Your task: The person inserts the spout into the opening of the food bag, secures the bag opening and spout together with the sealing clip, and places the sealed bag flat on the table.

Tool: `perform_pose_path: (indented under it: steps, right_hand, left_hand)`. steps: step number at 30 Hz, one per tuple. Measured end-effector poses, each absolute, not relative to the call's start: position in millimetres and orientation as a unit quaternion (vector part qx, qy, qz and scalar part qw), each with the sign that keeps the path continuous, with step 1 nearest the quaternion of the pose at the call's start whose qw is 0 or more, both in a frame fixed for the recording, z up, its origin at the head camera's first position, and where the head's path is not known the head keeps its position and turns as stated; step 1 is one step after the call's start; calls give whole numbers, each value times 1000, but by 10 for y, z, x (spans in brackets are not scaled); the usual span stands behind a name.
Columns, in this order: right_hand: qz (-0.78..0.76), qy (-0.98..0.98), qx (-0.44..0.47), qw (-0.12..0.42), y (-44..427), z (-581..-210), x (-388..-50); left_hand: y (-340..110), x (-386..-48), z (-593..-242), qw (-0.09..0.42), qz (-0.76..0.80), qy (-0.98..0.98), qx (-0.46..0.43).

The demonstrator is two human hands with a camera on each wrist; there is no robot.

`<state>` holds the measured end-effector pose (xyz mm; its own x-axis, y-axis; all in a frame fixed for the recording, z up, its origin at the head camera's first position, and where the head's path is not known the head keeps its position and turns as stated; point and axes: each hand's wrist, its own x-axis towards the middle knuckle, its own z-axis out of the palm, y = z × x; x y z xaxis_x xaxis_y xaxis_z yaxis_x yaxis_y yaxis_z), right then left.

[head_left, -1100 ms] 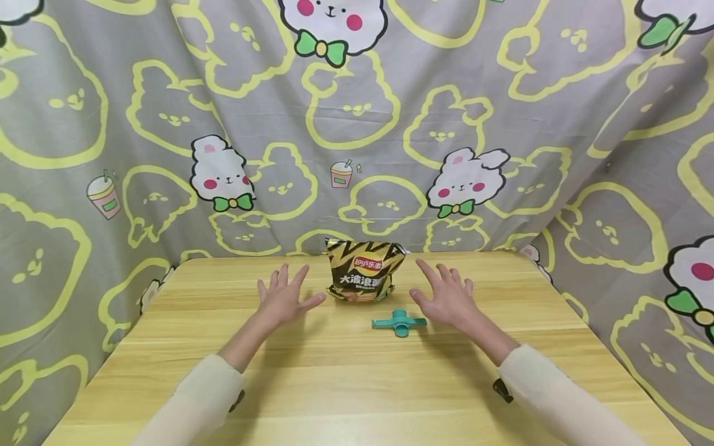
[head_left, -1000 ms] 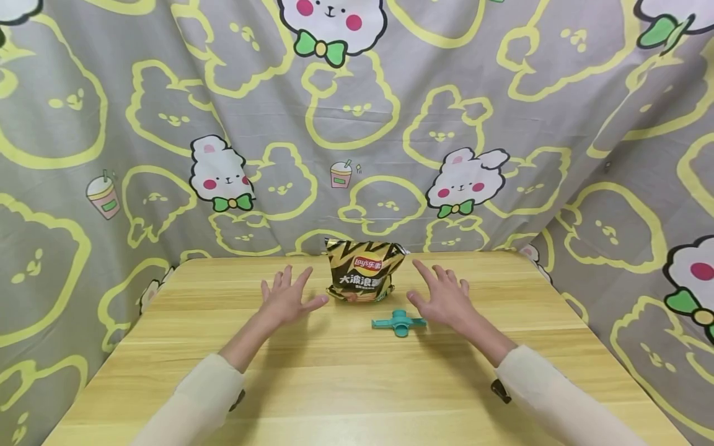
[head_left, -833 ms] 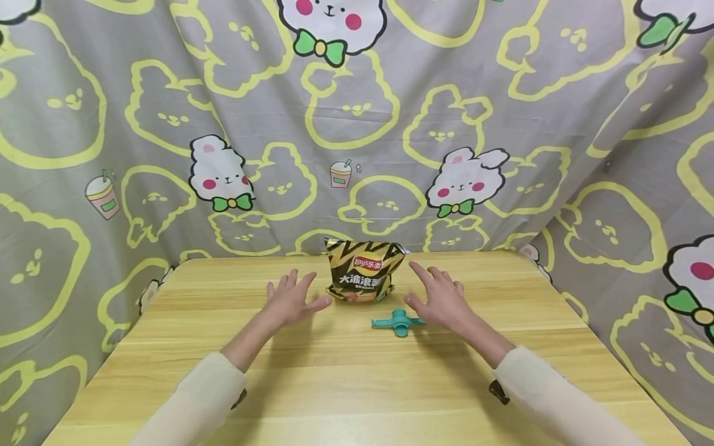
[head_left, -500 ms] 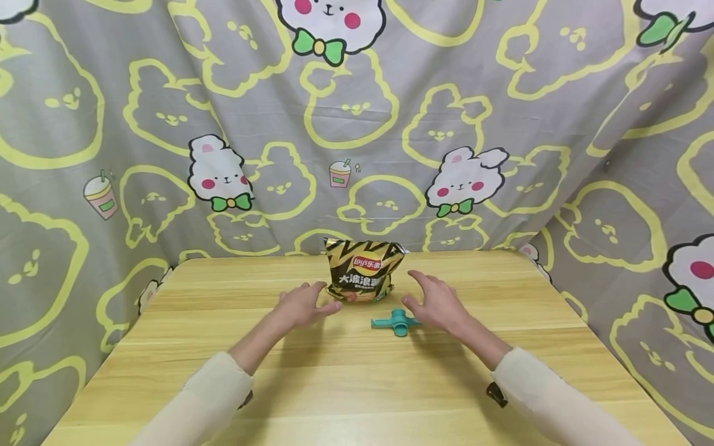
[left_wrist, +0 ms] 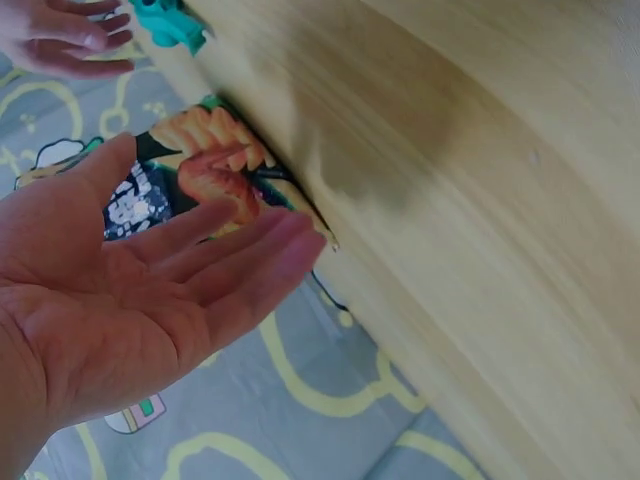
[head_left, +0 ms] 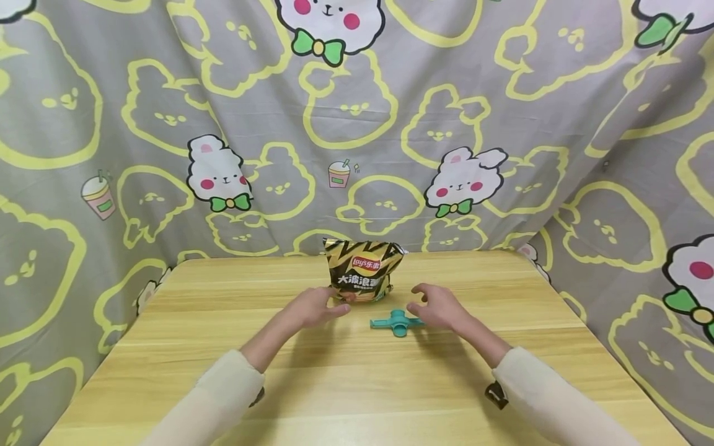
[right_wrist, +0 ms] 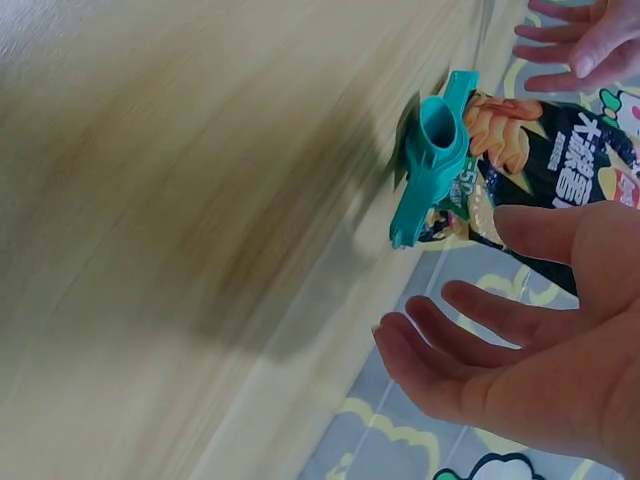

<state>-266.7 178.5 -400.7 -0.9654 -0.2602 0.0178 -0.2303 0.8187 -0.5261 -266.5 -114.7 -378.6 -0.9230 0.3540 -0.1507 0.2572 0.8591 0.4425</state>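
Pale yellow wood, straight-grained, makes the table (head_left: pixel 346 384); its far edge runs behind the bag (head_left: pixel 359 267), which stands upright. Grey curtain (head_left: pixel 351 127) hangs beyond the bag and wraps round to either side of it, printed in yellow, with white rabbits (head_left: pixel 463 176) and small cups (head_left: pixel 338 176). Glare on the wood well in front of the bag, soft shadows (head_left: pixel 312 350) nearer to it.

On my head feed: teal clip (head_left: pixel 398 322) lying on the table in front of the bag, slightly to its right. Left hand (head_left: pixel 313 306) at the bag's lower left corner, overlapping it; I cannot tell whether they touch. Right hand (head_left: pixel 440 308) off the bag's right side, covering one end of the clip. Both hands hold nothing: left fingers extended, right fingers loosely bent. Cream sleeves (head_left: pixel 214 396) reach in from the near side of the bag.

Head feed gives me the bag's logo and the backs of the hands. Left wrist feed gives me the palm instead, plus the food picture low on the bag, with the hand masking much of the rest. Right wrist feed settles the clip: a gap between it and the fingers, and a round hollow spout, close by the bag's base.
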Motion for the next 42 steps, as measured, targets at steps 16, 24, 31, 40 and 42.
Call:
perform_pose_path:
  steps: [16, 24, 31, 40, 42]
  right_hand:
    - [-280, 946, -127, 103, 1876, -4068, -2720]
    - [-283, 943, -121, 125, 1871, -4059, -2712]
    - [-332, 924, -106, 157, 1856, -4074, -2722]
    - [-345, 919, -105, 162, 1859, -4099, -2746]
    - [-346, 918, -107, 164, 1855, -4104, -2749]
  left_hand:
    - [-874, -2700, -3895, 124, 285, 926, 213]
    - [-778, -2706, -3936, 124, 305, 921, 209]
    - [-710, -2721, -3988, 174, 397, 886, 163]
    - [-640, -2725, -4031, 205, 444, 862, 136]
    - [-633, -2722, -4035, 211, 449, 858, 132]
